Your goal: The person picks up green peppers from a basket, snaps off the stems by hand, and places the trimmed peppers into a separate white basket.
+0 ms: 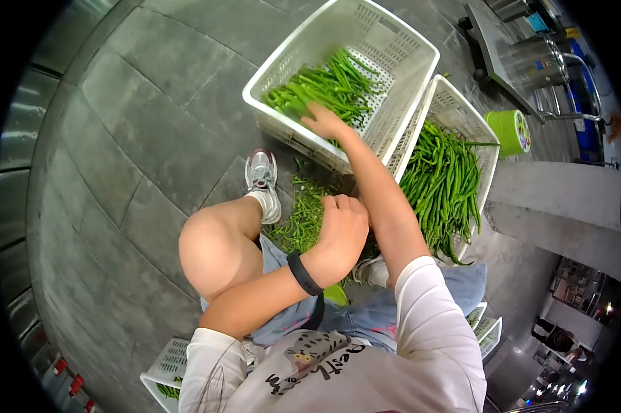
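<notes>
My right hand (324, 122) reaches over the near wall of a white crate (283, 120), its fingers apart beside long green peppers (341, 82), some blurred. My left hand (343, 230), with a black band on the wrist, is closed below the crate, near my right forearm; what its fingers hold, if anything, is hidden. Small green stem pieces (303, 224) lie on the floor between my feet. To the right, a second white crate (489, 175) is filled with green peppers (441, 186).
A green bucket (506, 133) stands beyond the second crate. A wheeled metal cart (496, 62) is at the upper right, and a pale block (558, 203) lies below it. More white crates stand at the lower left (164, 363) and lower right (489, 332).
</notes>
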`<state>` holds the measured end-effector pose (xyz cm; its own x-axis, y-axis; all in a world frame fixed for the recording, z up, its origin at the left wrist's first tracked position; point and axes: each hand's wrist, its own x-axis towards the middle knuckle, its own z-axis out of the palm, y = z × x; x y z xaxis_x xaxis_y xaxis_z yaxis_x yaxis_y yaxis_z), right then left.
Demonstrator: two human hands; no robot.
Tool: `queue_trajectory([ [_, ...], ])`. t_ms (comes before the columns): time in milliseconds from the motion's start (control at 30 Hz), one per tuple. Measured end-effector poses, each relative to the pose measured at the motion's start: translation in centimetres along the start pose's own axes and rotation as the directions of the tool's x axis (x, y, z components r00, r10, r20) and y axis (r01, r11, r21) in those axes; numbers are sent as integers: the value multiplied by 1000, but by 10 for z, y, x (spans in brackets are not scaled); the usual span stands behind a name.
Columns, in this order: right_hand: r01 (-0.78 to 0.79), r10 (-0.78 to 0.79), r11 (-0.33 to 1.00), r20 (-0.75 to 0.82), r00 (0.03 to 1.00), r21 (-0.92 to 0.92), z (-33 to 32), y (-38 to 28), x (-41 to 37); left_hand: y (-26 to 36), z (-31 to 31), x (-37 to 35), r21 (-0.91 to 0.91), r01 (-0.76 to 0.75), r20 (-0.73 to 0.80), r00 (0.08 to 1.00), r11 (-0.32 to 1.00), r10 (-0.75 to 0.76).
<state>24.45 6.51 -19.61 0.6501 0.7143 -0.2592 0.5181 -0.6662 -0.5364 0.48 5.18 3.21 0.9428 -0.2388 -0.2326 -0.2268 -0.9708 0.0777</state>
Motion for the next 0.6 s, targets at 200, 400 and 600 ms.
queue_trajectory([
  [200,85,43,909,-296,954,407,-97,0,-102,4,12,-2,-75,-42,8,999,996,43],
  [400,-227,173,974,-625,761,-7,-157,109,-244,19,17,5,24,-102,-35,994,995,102],
  [600,68,24,761,132,991,-645,-140,149,-331,30,23,4,-12,-150,59,987,989,150],
])
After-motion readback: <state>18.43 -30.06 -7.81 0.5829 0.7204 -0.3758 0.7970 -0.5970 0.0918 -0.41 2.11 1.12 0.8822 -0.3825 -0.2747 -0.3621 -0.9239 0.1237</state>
